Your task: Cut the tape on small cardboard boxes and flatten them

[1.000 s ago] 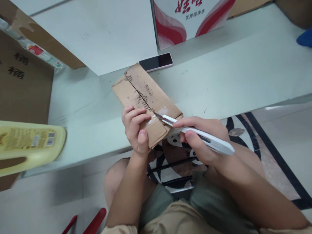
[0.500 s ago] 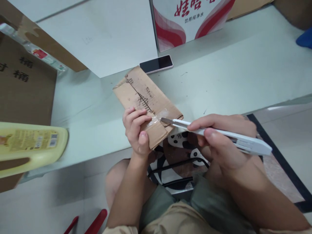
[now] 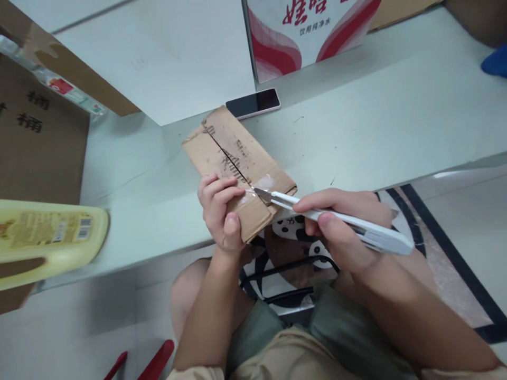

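Note:
A small brown cardboard box (image 3: 237, 158) lies on the pale table (image 3: 376, 116), its near end over the table's front edge. My left hand (image 3: 221, 211) is closed around that near end, fingers on the taped top, thumb underneath. My right hand (image 3: 340, 227) is wrapped round a white utility knife (image 3: 340, 221). The knife's blade tip rests on the clear tape over the box's centre seam, right beside my left fingertips.
A black phone (image 3: 254, 102) lies just beyond the box. Behind it stands a red-and-white carton (image 3: 304, 31). A large brown carton (image 3: 35, 137) and a yellow jug (image 3: 43, 237) are at the left. My knees and a patterned floor show below the table edge.
My right hand drew the knife back to the right along the seam, then pushed it left again, so the blade tip is back on the tape. My left hand kept its hold.

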Tool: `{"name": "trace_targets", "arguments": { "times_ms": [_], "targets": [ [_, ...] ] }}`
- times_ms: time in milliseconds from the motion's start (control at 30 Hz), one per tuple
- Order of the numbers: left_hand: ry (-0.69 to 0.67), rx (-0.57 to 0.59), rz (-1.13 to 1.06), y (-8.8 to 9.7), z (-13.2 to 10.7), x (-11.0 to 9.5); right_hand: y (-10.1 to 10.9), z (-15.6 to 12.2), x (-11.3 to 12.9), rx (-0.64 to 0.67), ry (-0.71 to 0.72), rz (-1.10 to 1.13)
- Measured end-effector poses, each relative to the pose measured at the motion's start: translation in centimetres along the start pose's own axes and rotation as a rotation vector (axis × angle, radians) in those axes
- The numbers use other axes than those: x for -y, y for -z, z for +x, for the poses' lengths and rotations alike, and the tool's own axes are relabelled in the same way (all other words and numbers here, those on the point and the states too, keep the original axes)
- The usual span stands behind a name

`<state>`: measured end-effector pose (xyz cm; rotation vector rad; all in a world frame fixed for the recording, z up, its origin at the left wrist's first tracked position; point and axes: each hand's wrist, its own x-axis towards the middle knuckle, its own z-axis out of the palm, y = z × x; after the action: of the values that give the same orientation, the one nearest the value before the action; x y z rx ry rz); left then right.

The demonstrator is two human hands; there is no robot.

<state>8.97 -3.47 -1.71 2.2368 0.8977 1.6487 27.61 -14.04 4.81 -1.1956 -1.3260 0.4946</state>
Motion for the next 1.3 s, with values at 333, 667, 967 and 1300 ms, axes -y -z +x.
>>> {"name": "trace_targets", "arguments": {
  "times_ms": [333,667,967,1300],
  "targets": [
    [-0.002,0.004,-0.027,0.3,0.0,0.2,-0.7,0.3,0.3,0.079,-0.018,0.031],
    [0.001,0.024,-0.005,0.3,0.1,0.1,1.3,1.2,-6.5,-0.166,-0.124,-0.501],
    [0.048,0.122,0.002,1.3,0.6,-0.7,-0.1,0.0,-9.9,0.174,-0.376,-0.853],
    [0.167,0.282,0.016,3.3,1.7,-1.6,-1.3,0.4,-8.5,0.232,-0.219,-0.622]
  ]
}}
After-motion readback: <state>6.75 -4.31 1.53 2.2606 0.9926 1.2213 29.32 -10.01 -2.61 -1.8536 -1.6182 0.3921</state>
